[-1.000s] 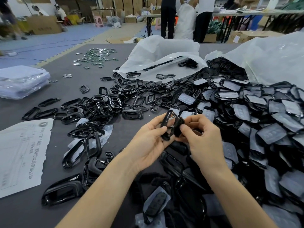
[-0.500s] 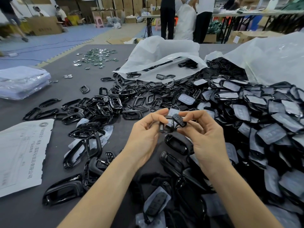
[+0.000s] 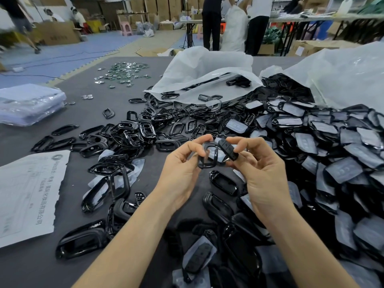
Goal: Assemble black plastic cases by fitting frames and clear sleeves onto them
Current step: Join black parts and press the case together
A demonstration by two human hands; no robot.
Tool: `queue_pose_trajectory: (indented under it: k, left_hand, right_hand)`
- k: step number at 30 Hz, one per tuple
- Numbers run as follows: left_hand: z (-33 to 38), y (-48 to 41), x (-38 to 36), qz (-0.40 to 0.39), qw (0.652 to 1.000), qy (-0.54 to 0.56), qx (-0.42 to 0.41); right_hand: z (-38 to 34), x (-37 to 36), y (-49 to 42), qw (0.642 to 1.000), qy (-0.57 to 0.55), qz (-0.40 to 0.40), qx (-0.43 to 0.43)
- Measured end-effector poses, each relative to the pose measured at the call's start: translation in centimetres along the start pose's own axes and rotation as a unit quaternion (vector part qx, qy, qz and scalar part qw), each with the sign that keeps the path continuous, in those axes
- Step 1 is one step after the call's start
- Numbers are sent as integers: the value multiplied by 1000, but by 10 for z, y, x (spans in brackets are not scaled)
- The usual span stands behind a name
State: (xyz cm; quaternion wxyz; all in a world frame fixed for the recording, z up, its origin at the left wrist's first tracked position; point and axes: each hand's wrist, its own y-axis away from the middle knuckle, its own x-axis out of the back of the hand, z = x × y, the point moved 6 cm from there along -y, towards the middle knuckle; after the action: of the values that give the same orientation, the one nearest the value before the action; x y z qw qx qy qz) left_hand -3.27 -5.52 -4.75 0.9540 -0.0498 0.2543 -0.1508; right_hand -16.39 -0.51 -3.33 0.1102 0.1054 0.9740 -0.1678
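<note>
Starting at the bottom edge: both forearms rise into frame over a litter of black shells. One sleeved case (image 3: 198,256) lies bottom centre and an open case half (image 3: 81,242) lower left. A printed paper sheet (image 3: 27,194) sits at the left edge.

Centre frame, held off the table: left hand (image 3: 180,173) pinches a black frame (image 3: 207,156) by its upper rim between thumb and forefinger, other fingers curled behind. Right hand (image 3: 264,177) pinches a small black case piece (image 3: 228,150), tilted, between thumb and forefinger, with the remaining fingers loosely curled. The parts meet at the frame's upper right corner. Cannot tell whether they are seated.

Handling, my judgement:
- Both parts are probably light, thin moulded plastic, and glossy, so a bit slippery.
- The frame is an open ring, likely to flex or crack if squeezed across the middle. Better held by the edges near the corners, pressing evenly round the rim.
- The case piece is best taken by its long sides, fingertips off the face.

Further back: loose frames (image 3: 135,132) spread left of centre on the dark table (image 3: 89,115). A heap of sleeved cases (image 3: 332,154) fills the right, and a stack of clear sleeves (image 3: 29,102) sits at far left. A white plastic bag (image 3: 207,71) spills parts at upper centre, with small metal discs (image 3: 124,73) to its left. People stand at far tables along the top of the frame.
</note>
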Motion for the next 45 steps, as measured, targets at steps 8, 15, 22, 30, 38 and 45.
queue_pose_trajectory:
  k: [8, 15, 22, 30, 38, 45]
  left_hand:
    - [-1, 0, 1, 2, 1000, 21, 6]
    - [-5, -1, 5, 8, 999, 28, 20]
    - [-6, -2, 6, 18, 999, 28, 26]
    - [-7, -2, 8, 40, 998, 27, 42]
    - [-9, -3, 12, 78, 989, 102, 71]
    - [-15, 1, 14, 75, 992, -74, 63]
  right_hand:
    - [-1, -1, 1, 1000, 18, -2, -3]
    - [-3, -3, 1, 1000, 8, -7, -5]
    - [-5, -5, 2, 997, -80, -15, -16]
    - [-2, -6, 2, 975, -198, -53, -83]
    - [-3, -5, 3, 994, -82, -47, -47]
    - [-2, 4, 4, 996, 86, 15, -29]
